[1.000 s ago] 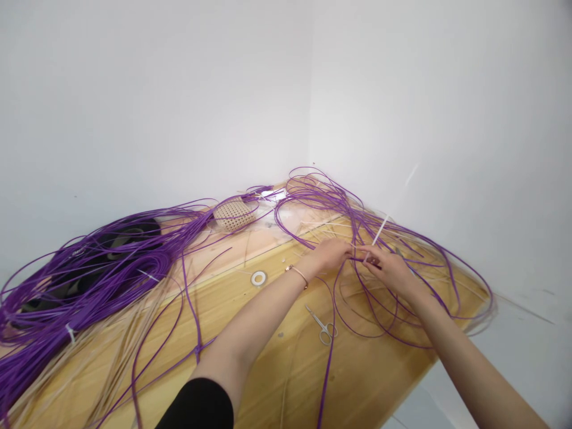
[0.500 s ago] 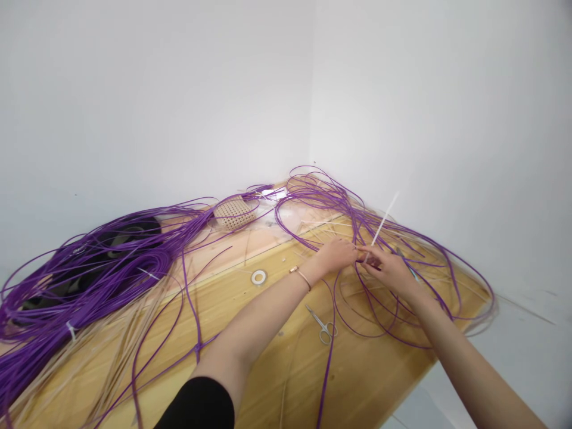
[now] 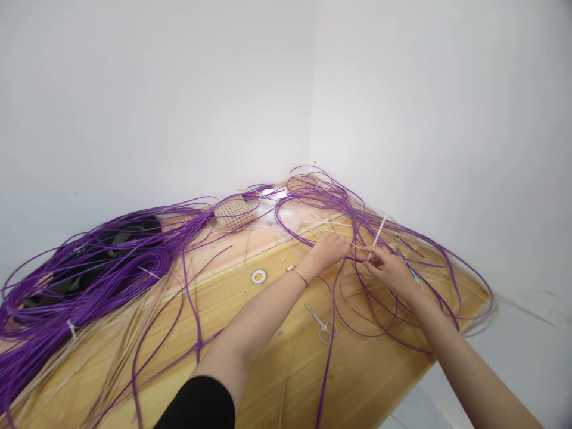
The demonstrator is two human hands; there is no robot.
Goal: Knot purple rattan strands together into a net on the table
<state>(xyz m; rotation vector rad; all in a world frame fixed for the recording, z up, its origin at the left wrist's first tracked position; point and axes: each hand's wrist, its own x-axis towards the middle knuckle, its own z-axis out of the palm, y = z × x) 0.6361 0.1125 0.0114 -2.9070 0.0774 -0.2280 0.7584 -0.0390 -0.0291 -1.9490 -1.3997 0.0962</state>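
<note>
Both of my hands meet over a loose coil of purple strands point(image 3: 393, 238) at the far right of the wooden table point(image 3: 268, 333). My left hand point(image 3: 329, 249), with a thin bracelet at the wrist, is closed round a bunch of those strands. My right hand point(image 3: 388, 267) pinches a white cable tie point(image 3: 379, 231) whose free end sticks up and away from me. The fingertips of the two hands almost touch.
Small scissors point(image 3: 322, 325) lie just near my left forearm, and a white tape ring point(image 3: 258, 276) lies further left. A big bundle of purple strands point(image 3: 89, 262) covers the table's left side, over pale reed strips point(image 3: 125, 339). A woven cane piece point(image 3: 233, 213) sits at the back. White walls close the corner.
The cable tie's free end swung up high half a second ago and now sits lower and shorter. Both hands stayed in place over the coil, shifting only slightly.
</note>
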